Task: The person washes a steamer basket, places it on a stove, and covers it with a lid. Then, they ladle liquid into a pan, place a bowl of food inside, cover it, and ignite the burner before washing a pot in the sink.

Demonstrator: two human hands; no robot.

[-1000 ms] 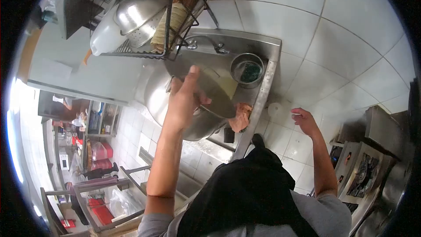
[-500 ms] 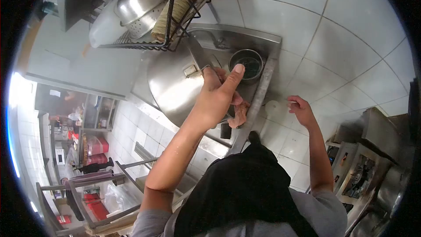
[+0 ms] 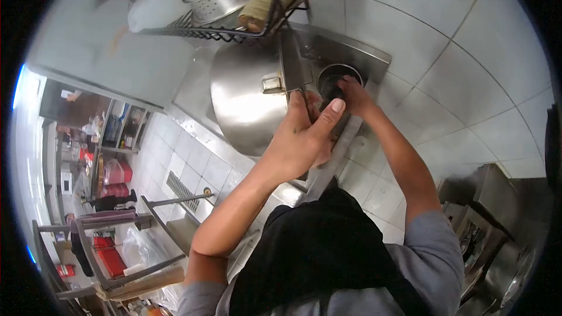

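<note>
A large steel pot (image 3: 243, 102) lies tilted in the sink, its mouth turned to the right. My left hand (image 3: 304, 137) is closed over the pot's rim, thumb sticking up and the other fingers partly hidden behind the edge. A square handle bracket (image 3: 271, 84) shows on the pot's side. My right hand (image 3: 355, 96) is at a small round metal container (image 3: 336, 70) in the sink's corner. Its fingers reach over the container's mouth, and the tips are hidden. Below my left hand, something pinkish shows only in part; I cannot make it out.
Above the sink hangs a black wire rack (image 3: 234, 34) with a steel colander (image 3: 219, 9) and a wrapped roll (image 3: 266, 3). The sink's metal edge (image 3: 342, 146) runs close to my apron. Stove equipment (image 3: 474, 231) stands on the right, and a metal-framed rack (image 3: 111, 251) on the left.
My right hand has swung from over the floor to the small container. My left hand stays on the large pot's rim. The whole view has shifted a little.
</note>
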